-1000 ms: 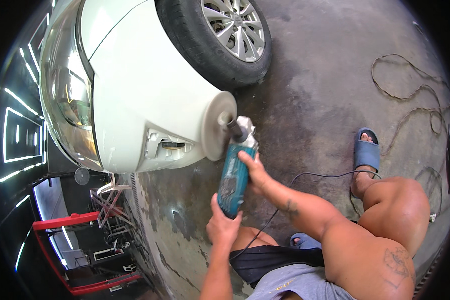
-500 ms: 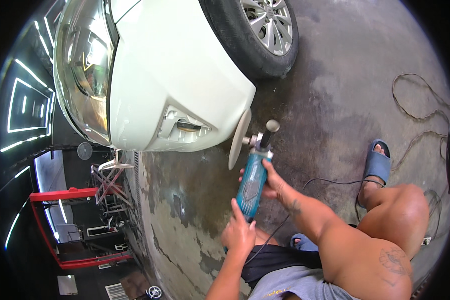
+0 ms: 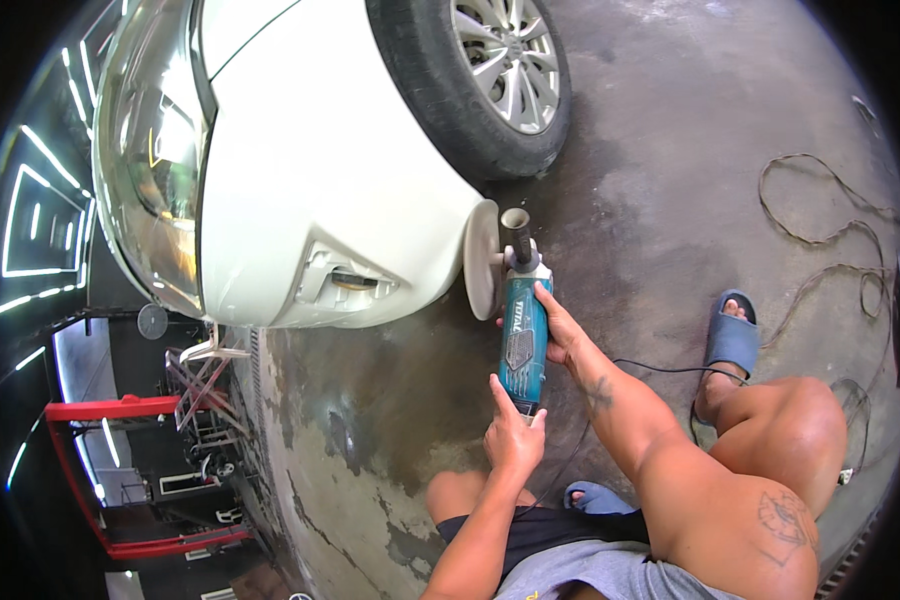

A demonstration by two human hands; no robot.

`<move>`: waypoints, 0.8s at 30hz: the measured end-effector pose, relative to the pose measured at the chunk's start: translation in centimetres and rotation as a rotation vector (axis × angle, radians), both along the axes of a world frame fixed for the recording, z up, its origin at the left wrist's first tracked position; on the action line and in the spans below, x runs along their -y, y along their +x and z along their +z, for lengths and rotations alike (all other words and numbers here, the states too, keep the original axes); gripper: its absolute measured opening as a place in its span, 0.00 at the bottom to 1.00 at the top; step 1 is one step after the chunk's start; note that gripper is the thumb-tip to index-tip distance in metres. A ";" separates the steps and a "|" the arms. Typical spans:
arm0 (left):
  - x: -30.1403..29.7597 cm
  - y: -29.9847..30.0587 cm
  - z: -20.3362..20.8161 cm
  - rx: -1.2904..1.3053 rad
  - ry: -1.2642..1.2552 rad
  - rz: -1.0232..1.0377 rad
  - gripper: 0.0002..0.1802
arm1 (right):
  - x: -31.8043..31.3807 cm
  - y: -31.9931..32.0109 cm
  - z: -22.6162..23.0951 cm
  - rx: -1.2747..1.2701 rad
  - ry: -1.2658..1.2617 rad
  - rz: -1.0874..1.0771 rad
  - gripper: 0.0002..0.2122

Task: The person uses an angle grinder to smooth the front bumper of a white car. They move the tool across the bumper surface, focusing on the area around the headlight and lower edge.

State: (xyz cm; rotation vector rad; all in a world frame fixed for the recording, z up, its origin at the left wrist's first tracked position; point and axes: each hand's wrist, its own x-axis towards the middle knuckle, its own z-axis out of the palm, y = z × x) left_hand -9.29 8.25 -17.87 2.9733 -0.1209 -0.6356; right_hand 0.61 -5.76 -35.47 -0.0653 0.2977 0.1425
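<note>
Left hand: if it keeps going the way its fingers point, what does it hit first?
The left hand already grips the polisher at its rear end, fingers pointing up along it. Straight on runs the polisher body, then its pad at the white bumper; depth is unclear.

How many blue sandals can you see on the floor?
2. One blue sandal is on the foot at the right, on the concrete floor. The other sandal peeks out beneath the right forearm, mostly hidden.

Daylight lit the scene evenly and sharply. Glare streaked the white car body, which shaded the concrete floor beneath. Fisheye distortion bent edges toward a black rim.
</note>
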 end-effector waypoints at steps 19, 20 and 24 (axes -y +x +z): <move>1.3 4.0 8.9 0.194 -0.635 -0.074 0.58 | 7.0 2.1 24.1 0.080 -0.561 -0.577 0.37; 1.6 4.2 8.8 0.196 -0.705 -0.091 0.58 | 7.9 2.4 25.1 0.089 -0.598 -0.608 0.38; 5.6 6.8 11.1 0.202 -0.868 -0.178 0.58 | 12.0 4.9 28.5 0.130 -0.760 -0.691 0.43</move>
